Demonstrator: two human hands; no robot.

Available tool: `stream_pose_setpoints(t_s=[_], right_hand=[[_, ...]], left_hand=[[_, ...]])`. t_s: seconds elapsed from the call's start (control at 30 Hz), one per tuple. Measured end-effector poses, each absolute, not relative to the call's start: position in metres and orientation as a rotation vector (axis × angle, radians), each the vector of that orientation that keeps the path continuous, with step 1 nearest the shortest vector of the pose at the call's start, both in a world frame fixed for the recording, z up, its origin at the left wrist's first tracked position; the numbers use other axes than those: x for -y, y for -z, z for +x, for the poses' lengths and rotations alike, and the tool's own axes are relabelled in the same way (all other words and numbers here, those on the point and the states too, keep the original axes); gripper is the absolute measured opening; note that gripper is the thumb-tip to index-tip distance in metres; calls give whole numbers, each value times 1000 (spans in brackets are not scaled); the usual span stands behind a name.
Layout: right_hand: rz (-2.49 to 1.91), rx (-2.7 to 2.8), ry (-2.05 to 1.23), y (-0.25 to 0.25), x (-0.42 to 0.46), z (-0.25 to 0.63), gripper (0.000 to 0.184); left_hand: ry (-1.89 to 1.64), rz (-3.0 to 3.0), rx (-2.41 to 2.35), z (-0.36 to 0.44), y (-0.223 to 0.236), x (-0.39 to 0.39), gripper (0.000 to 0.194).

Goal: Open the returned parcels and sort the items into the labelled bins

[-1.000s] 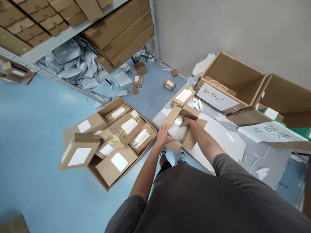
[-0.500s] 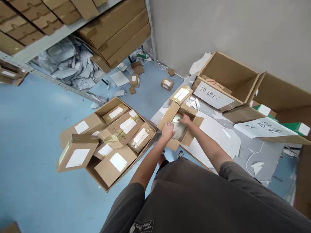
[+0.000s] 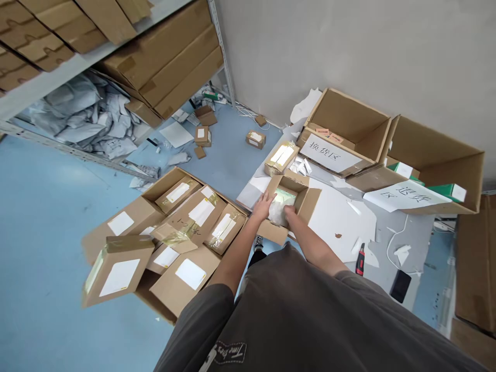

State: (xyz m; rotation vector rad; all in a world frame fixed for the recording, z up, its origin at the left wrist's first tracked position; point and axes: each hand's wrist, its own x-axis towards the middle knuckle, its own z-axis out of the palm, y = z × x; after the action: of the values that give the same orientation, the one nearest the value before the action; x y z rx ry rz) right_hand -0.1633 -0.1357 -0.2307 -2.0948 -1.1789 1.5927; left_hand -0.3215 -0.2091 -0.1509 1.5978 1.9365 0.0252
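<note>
A small open cardboard box [image 3: 306, 199] sits at the near edge of a grey table [image 3: 422, 235]. Inside it lies a white plastic-wrapped item [image 3: 277, 213] over something pale green [image 3: 285, 196]. My left hand [image 3: 264, 204] rests on the box's left flap, fingers stretched out and touching the wrapping. My right hand [image 3: 289, 211] is curled on the near side of the wrapped item, gripping it inside the box.
A large open carton [image 3: 155, 186] of several labelled parcels stands on the blue floor at the left. Two big labelled cartons [image 3: 349, 124] [image 3: 437, 155] line the wall on the table. A red utility knife [image 3: 360, 258] and a black device [image 3: 401, 285] lie on the table. Shelving [image 3: 77, 67] holds flat cardboard.
My right hand has drawn back from the far side of the box to the near side of the wrapped item. The view has shifted right, showing the knife and black device.
</note>
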Motion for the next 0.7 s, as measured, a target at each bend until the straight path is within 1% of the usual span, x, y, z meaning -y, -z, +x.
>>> stream_pose_setpoints(t_s=[0.1,0.23,0.3,0.5,0.7], right_hand=[[-2308,1054,-1505,238,131,-168,26],[-2436,886,-1493,242,119,-169,23],[-2465,803,-1500,242,115,-168,26],[-2513,673,-1456,248,115,-174,45],[-2454,661,-1486,248,122,-175,46]], left_hand=[[-85,1620,-1887,-325,163,212,100],[-116,1623,-1858,-326,171,212,101],[-128,1632,-1830,-326,174,211,104],[-118,1664,-1798,-328,178,211,107],[-105,1632,-1802,-327,176,211,110]])
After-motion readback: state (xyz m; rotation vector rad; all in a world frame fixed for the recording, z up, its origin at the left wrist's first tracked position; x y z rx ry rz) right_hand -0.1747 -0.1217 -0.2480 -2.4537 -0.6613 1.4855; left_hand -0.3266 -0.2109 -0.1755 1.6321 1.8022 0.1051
